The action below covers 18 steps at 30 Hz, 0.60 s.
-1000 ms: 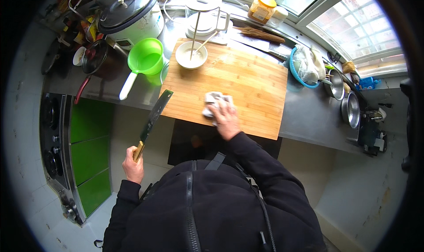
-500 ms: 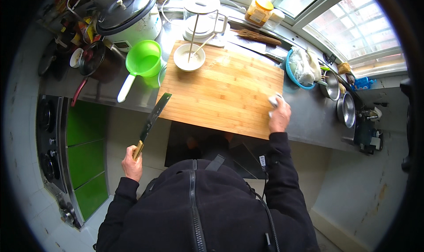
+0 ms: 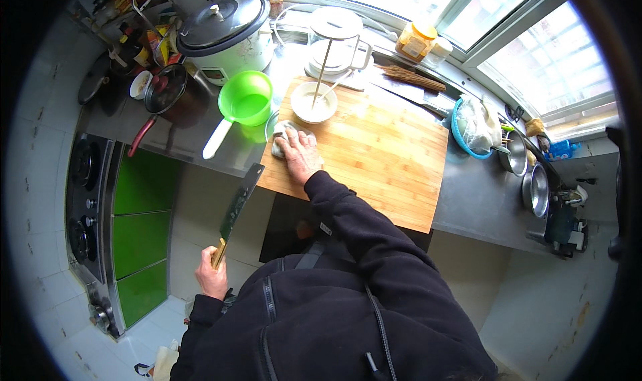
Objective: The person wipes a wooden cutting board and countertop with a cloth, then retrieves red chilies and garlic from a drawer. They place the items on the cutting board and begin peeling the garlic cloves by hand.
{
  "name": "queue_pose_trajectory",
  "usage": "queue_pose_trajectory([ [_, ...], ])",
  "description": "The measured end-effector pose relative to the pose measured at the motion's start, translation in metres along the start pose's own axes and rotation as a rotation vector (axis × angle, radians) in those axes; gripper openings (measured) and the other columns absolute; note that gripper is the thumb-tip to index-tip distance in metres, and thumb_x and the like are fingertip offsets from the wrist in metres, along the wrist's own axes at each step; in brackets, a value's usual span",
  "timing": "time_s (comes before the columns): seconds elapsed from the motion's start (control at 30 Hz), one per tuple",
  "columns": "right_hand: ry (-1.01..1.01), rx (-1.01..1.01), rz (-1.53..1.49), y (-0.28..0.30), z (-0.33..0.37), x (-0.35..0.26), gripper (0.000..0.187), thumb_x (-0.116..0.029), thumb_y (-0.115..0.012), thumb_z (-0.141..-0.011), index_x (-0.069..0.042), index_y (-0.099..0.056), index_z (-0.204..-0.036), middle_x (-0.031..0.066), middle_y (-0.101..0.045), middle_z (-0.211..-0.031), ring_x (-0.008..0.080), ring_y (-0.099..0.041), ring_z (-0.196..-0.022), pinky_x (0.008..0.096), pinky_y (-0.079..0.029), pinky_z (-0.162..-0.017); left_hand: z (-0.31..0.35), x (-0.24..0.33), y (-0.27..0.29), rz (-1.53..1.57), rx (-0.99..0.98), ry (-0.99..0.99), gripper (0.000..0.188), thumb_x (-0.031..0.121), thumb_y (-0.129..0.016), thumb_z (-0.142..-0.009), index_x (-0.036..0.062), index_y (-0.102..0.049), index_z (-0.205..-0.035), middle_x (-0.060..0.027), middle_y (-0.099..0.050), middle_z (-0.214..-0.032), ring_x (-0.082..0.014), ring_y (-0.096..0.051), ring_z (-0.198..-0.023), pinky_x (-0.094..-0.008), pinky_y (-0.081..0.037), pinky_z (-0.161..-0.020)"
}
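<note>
My left hand [image 3: 212, 274] grips the wooden handle of a cleaver [image 3: 240, 204], its dark blade pointing up and away, just off the counter's front edge. With my right hand [image 3: 301, 155] I press a pale cloth [image 3: 281, 138] against the left side of a wooden cutting board [image 3: 381, 154]; the fingers rest bent over it. Close beyond that hand, a white bowl [image 3: 309, 113] stands on the board's far left part, with pale contents and two thin sticks leaning in it. A green dipper [image 3: 246, 99] with a white handle sits left of the board.
A large lidded cooker [image 3: 224, 33] and a dark pot [image 3: 167, 93] stand at the back left. Behind the board are a glass pitcher [image 3: 336, 43] and a brush [image 3: 411, 77]. At the right are a blue basket [image 3: 461, 130] and metal bowls [image 3: 535, 190]. A gas stove [image 3: 85, 200] is far left.
My right hand has swept the cloth from the board's right edge across to its left edge, beside the bowl. The left hand still holds the cleaver. The whole view has shifted slightly.
</note>
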State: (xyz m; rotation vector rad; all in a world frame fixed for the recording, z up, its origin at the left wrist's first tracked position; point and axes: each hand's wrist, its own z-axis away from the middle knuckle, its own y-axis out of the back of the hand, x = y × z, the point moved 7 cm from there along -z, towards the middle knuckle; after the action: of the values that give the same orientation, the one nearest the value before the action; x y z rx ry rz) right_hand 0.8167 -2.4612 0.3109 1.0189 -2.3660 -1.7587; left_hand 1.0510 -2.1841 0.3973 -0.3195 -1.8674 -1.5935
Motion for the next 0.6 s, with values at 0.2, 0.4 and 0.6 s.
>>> queue_pose_trajectory([
  [0.2,-0.064,-0.078,0.007,0.029,0.021,0.068,0.042,-0.014,-0.056,-0.089,-0.017,-0.056,-0.131,0.0157,-0.051,-0.137,0.0379,-0.05,-0.124,0.0491,-0.035,-0.109,-0.009,0.006,-0.011,0.031,-0.033,-0.035,0.028,0.004,-0.07,-0.085,0.0099,-0.056,-0.107,-0.013,-0.065,-0.089,-0.038,-0.066,-0.08,-0.0431,-0.052,-0.069],
  [0.4,-0.257,-0.199,0.29,0.077,0.113,0.144,0.054,-0.009,-0.051,-0.09,-0.013,-0.045,-0.144,0.022,-0.047,-0.145,0.0371,-0.05,-0.128,0.0493,-0.04,-0.105,-0.035,0.022,-0.045,0.031,-0.107,-0.151,0.03,0.003,-0.07,-0.085,0.01,-0.055,-0.109,-0.0123,-0.065,-0.095,-0.0388,-0.065,-0.086,-0.0444,-0.051,-0.072],
  [0.6,-0.43,-0.175,0.575,0.152,0.238,0.228,0.052,-0.007,-0.051,-0.087,-0.009,-0.049,-0.139,0.0177,-0.049,-0.143,0.0341,-0.049,-0.127,0.0466,-0.044,-0.096,-0.059,0.031,-0.088,-0.047,-0.084,-0.304,0.032,0.003,-0.07,-0.083,0.0104,-0.054,-0.11,-0.0119,-0.065,-0.095,-0.0375,-0.064,-0.082,-0.0462,-0.049,-0.072],
])
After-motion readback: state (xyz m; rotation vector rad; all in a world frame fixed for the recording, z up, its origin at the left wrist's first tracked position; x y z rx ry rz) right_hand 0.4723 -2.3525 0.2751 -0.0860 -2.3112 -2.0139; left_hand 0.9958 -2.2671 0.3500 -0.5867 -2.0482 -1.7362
